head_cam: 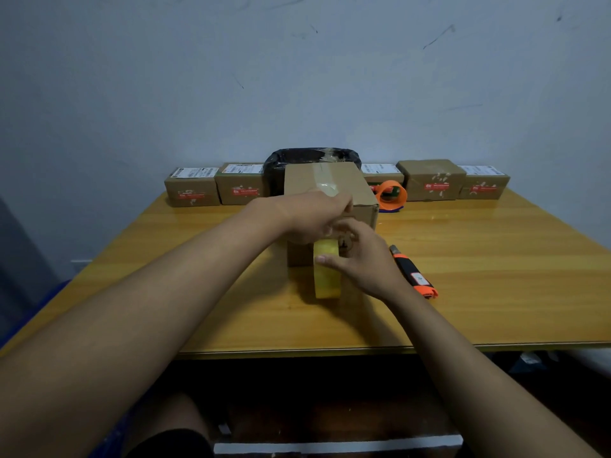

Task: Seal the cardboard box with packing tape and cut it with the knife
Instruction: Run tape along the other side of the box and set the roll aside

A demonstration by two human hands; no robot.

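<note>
We see the brown cardboard box (pixel 330 193) standing closed at the centre of the frame, a clear strip of tape running along its top seam and down its near face. The yellowish roll of packing tape (pixel 326 271) stands on edge just below it. The orange-and-black knife (pixel 413 272) lies flat to the right, apart from both.
</note>
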